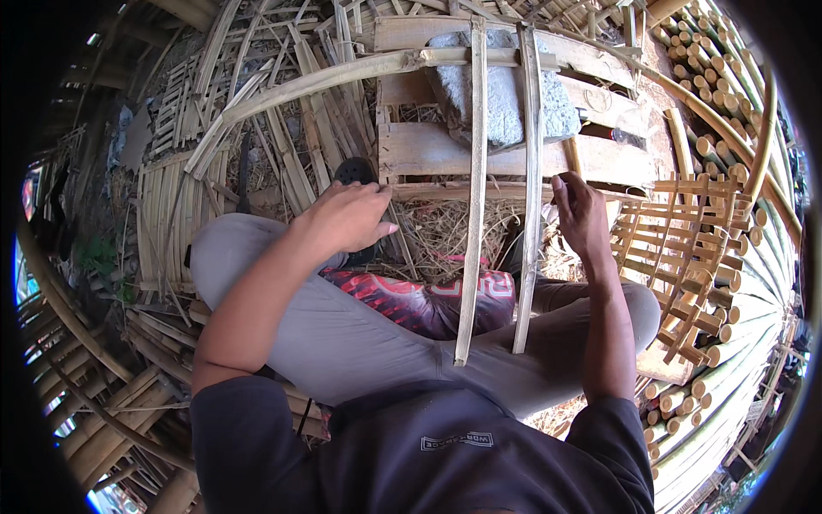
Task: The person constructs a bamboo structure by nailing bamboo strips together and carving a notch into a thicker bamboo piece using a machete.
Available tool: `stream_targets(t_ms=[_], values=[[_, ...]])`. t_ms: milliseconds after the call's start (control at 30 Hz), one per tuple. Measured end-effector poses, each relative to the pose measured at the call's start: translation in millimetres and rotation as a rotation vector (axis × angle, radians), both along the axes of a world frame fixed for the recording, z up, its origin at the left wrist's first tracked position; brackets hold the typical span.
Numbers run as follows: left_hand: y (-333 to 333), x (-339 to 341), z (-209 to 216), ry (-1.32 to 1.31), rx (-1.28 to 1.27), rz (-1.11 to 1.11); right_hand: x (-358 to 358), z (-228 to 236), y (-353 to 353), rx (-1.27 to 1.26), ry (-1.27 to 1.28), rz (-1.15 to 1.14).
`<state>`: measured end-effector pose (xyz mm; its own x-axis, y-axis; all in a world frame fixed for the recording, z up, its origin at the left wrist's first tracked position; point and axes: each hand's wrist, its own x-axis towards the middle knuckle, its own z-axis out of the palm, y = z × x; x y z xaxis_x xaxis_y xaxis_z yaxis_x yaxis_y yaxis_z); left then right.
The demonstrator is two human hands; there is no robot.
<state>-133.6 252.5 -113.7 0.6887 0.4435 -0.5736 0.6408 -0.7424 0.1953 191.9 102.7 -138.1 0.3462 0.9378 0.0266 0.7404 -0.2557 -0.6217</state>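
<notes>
Hands are working on either side of two long bamboo slats that are running away from the seated person. Right hand (580,212) is curling partly closed just beside the right slat (530,171), fingertips up near a thin stick-like piece; whether it is actually pinching that piece or the slat's edge cannot be told. Left hand (347,216) is resting loosely open, palm down with fingers slightly bent, on the left knee (248,257), gripping nothing and lying well apart from the left slat (473,188).

Both slats are lying with their long axes nearly straight fore-and-aft: near ends are resting over the lap, just above the grey trousers, and far ends are crossing a curved split-bamboo pole (325,81) that is arching from lower left to upper right. Between the hands and the far ends, the slats are passing over a low wooden pallet-like frame (428,150), on which a grey stone block (505,94) is sitting and, by the look of it, weighing things down.

Key relation: the right slat is lying immediately to the inner side of the right hand, so that hand is the nearer one; the left hand is having to cross the lap to reach either slat.

Surroundings: a woven lattice panel (676,248) is lying to the right, bundled round bamboo sections (711,86) are stacking up beyond it, and loose split strips and straw are covering the ground (428,231).
</notes>
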Motion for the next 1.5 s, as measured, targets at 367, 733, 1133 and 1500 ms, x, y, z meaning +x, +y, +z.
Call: stream_targets(t_ms=[367, 733, 1133, 1500], values=[[-3, -2, 0, 0.030, -0.001, -0.036, 16, -6, -2, -0.007, -0.085, -0.030], [-17, -8, 2, -0.019, -0.070, -0.030, 12, -2, -5, -0.028, -0.074, -0.049], [-19, 1, 7, 0.056, -0.142, -0.050, 16, -8, 0, 0.019, -0.044, -0.014], [-17, 5, -5, 0.049, -0.107, -0.082, 16, -7, -1, 0.043, -0.047, -0.018]])
